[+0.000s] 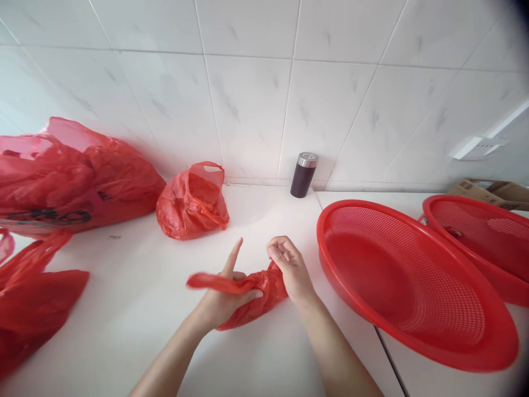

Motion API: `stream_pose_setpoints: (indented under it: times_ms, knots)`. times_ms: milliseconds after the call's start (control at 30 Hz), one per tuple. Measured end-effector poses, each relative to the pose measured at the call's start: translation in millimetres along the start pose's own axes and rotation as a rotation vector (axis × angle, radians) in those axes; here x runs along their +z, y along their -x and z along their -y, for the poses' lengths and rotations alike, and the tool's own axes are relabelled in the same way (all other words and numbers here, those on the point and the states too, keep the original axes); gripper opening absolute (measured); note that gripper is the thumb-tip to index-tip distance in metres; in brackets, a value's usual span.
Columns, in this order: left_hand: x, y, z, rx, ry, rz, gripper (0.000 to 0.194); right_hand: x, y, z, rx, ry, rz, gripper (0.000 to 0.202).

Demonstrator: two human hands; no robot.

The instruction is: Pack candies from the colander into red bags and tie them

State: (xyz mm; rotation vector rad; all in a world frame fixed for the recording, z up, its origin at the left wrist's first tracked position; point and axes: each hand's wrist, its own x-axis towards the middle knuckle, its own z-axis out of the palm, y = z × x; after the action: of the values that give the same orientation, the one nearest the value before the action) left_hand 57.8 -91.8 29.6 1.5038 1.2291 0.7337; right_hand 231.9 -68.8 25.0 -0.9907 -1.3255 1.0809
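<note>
A small red plastic bag (270, 289) lies on the white table between my two hands. My left hand (225, 300) grips the bag's left side, its thumb pressed on the plastic and its index finger stretched out upward. One loose end of the bag sticks out to the left over that hand. On the other side, my right hand (289, 267) is closed, its fingers curled and pinching a twisted part of the bag at its upper right. What the bag contains is hidden.
A knotted red bag (192, 201) and a dark tumbler (303, 175) stand near the tiled wall. Larger red bags (78, 176) crowd the left. At right are a big red colander (372, 275), a second red basket (487, 237) and a cardboard box (475, 190).
</note>
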Motion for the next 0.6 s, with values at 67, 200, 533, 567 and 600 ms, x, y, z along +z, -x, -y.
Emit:
stream_pose_setpoints:
  times_ms: [67, 200, 533, 567, 600]
  knots:
    - [-2.0, -0.1, 2.9, -0.011, 0.013, 0.0, 0.095, -3.4, 0.6, 1.2, 0.041, 0.089, 0.112, 0.022]
    - [-5.2, -3.7, 5.0, 0.01, 0.014, -0.032, 0.089, 7.0, 9.2, 2.6, -0.019, 0.252, 0.356, 0.046]
    - [3.0, 2.5, -9.5, -0.028, -0.131, 0.187, 0.016, 6.7, 7.2, 14.9, -0.159, 0.17, 0.078, 0.031]
    - [0.5, 3.1, -9.7, -0.064, -0.174, 0.232, 0.005, 5.3, 6.8, 17.6, -0.133, 0.139, 0.092, 0.032]
    - [-3.4, 3.3, -9.7, -0.1, -0.229, 0.274, 0.01, 4.4, 6.7, 20.3, -0.103, 0.105, 0.105, 0.033]
